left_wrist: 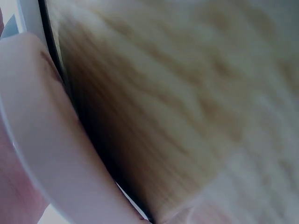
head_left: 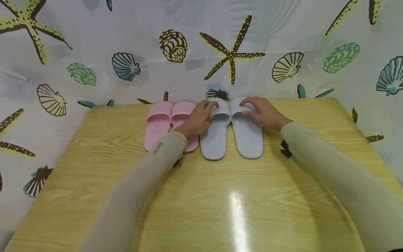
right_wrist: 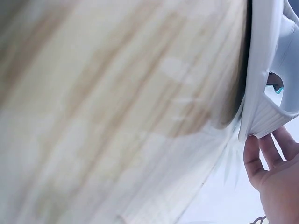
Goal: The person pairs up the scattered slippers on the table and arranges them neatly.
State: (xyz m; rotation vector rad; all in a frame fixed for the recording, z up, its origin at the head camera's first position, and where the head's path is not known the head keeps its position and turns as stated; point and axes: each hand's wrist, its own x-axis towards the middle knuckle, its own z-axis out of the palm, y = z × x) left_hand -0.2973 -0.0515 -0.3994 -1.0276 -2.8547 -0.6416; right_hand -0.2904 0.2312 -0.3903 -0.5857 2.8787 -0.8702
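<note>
Two pale grey open-toed slippers lie side by side on the wooden table, toes toward the patterned cloth. My left hand (head_left: 196, 120) holds the toe strap of the left grey slipper (head_left: 214, 143), index finger bent over the strap. On the right grey slipper (head_left: 248, 141), my right hand (head_left: 264, 113) grips the strap from its outer side, thumb near the strap's opening. In the right wrist view, fingertips touch that slipper's toe edge. The left wrist view shows a pale curved slipper edge (left_wrist: 51, 130) close up; the left fingers' contact is hidden there.
A pink slipper (head_left: 157, 131) lies left of the grey pair; its partner (head_left: 190, 146) is partly under my left hand and forearm. A white cloth (head_left: 145, 31) printed with shells and starfish hangs behind the wooden table (head_left: 204, 203).
</note>
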